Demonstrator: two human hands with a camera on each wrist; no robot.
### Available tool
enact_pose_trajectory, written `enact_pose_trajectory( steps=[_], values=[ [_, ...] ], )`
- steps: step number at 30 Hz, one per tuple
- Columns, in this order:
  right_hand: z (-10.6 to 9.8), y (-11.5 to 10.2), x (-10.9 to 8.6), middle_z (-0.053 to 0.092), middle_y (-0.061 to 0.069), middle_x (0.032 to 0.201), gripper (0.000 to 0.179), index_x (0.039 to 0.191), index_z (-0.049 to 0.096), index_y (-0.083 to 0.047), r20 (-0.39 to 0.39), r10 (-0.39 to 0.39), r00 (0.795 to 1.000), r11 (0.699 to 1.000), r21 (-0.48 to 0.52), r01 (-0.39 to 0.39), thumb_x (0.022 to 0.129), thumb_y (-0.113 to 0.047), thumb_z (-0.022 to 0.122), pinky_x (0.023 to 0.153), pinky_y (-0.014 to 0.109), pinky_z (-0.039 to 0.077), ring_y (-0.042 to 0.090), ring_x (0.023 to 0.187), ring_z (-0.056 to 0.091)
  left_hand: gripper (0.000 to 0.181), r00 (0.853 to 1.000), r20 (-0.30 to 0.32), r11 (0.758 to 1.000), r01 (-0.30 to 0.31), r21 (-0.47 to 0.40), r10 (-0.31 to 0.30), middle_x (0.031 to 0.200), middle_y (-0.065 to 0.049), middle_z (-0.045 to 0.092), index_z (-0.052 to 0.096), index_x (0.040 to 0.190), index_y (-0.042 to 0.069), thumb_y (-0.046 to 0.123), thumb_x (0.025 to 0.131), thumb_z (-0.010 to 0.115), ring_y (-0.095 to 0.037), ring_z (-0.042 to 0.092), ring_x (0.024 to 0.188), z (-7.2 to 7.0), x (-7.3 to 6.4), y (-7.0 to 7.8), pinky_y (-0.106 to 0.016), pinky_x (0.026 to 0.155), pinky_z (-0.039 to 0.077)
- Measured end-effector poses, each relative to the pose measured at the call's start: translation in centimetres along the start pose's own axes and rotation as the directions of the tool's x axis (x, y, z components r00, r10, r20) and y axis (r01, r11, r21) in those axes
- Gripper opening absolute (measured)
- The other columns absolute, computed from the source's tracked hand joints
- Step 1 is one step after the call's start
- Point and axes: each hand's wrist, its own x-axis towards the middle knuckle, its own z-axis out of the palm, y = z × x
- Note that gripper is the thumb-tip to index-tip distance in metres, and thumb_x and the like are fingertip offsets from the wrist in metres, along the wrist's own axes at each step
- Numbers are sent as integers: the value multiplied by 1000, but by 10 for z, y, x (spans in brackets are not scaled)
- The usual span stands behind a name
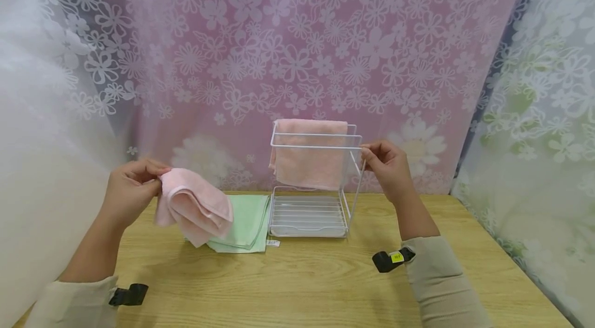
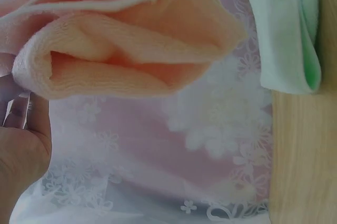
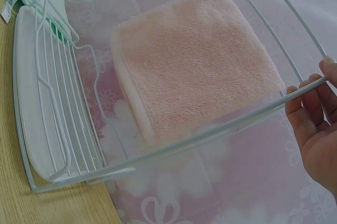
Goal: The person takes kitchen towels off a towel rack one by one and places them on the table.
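A folded pink towel [image 1: 192, 204] hangs from my left hand [image 1: 132, 191], pinched at its upper left corner between thumb and fingers. In the left wrist view its loose folds [image 2: 131, 50] droop open. My right hand [image 1: 388, 165] grips the upper right corner of a white wire rack [image 1: 316, 147], thumb and fingers round the wire. A second pink towel [image 1: 311, 160] is draped over the rack's back bar; the right wrist view shows it flat and squared [image 3: 195, 66]. Beneath it, the rack's base holds a white tray [image 3: 31, 103] under a wire grid.
A folded green towel [image 1: 246, 222] lies on the wooden table [image 1: 297, 286] left of the rack, partly behind the held pink towel. A small white tag [image 1: 273, 243] sticks out at its corner. A pink flowered curtain [image 1: 279, 59] stands behind the table.
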Motion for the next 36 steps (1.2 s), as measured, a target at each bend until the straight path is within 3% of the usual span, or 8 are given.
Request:
enact_pose_trajectory(
  steps=[4, 7, 9, 13, 17, 21, 28, 36],
  values=[
    [0, -1, 0, 61, 9, 80, 6, 93, 68, -8, 10, -5, 1000, 1000, -3, 5, 96, -10, 63, 69, 24, 56, 15, 70, 60, 12, 998, -1, 996, 60, 71, -60, 85, 11, 69, 65, 91, -3, -12, 85, 60, -4, 67, 70, -8, -5, -4, -19, 56, 54],
    [-1, -1, 0, 62, 10, 81, 6, 93, 67, -8, 18, -9, 1000, 1000, -6, 9, 96, -10, 63, 70, 24, 56, 15, 70, 61, 13, 997, -30, 991, 77, 108, -74, 83, 13, 69, 56, 82, -1, -13, 84, 60, -3, 65, 70, -12, -8, -6, -18, 52, 51],
    [-1, 0, 0, 62, 11, 82, 6, 93, 67, -7, 21, -12, 1000, 1000, -4, 12, 96, -10, 63, 70, 24, 56, 15, 71, 61, 16, 997, -42, 990, 64, 129, -59, 84, 14, 70, 54, 76, -2, -15, 82, 59, -4, 65, 73, -15, -9, -6, -19, 51, 51],
    [-1, 1, 1, 62, 9, 81, 6, 93, 67, -8, 20, -8, 1000, 1000, 3, 8, 96, -9, 63, 69, 25, 56, 14, 70, 61, 21, 999, -30, 983, -16, 181, 22, 88, 16, 69, 65, 67, -3, -18, 81, 58, -3, 63, 85, -19, -10, -8, -16, 57, 51],
    [-1, 0, 1, 61, 8, 79, 9, 94, 66, -2, 16, 0, 1000, 1000, 5, 0, 96, -10, 63, 69, 24, 56, 15, 69, 61, 15, 997, 5, 977, -78, 196, 79, 93, 20, 67, 71, 76, -11, -19, 82, 60, 2, 58, 100, -23, -11, -12, -10, 74, 50],
    [0, 0, 1, 61, 10, 80, 21, 99, 60, 10, 13, -5, 1000, 1000, -5, 5, 96, -10, 63, 68, 24, 56, 14, 69, 61, 12, 997, 29, 964, -73, 255, 67, 96, 28, 63, 73, 90, -11, -14, 85, 63, 11, 52, 105, -26, -12, -13, -6, 80, 45],
    [0, 2, 0, 62, 12, 82, 7, 95, 66, -4, 23, 6, 1000, 1000, 7, -6, 96, -9, 63, 70, 25, 56, 17, 70, 61, 16, 995, 82, 945, -80, 317, 57, 102, 30, 60, 74, 102, -5, -6, 88, 67, 15, 48, 107, -28, -11, -9, -4, 81, 42],
    [-1, 1, 0, 61, 12, 81, 13, 97, 65, 2, 14, 12, 1000, 1000, 12, -12, 96, -11, 63, 69, 25, 56, 16, 70, 60, 34, 989, 151, 932, -58, 359, 4, 112, 30, 55, 68, 120, -1, 5, 86, 74, 15, 48, 104, -29, -6, -5, -7, 72, 47]
  ],
)
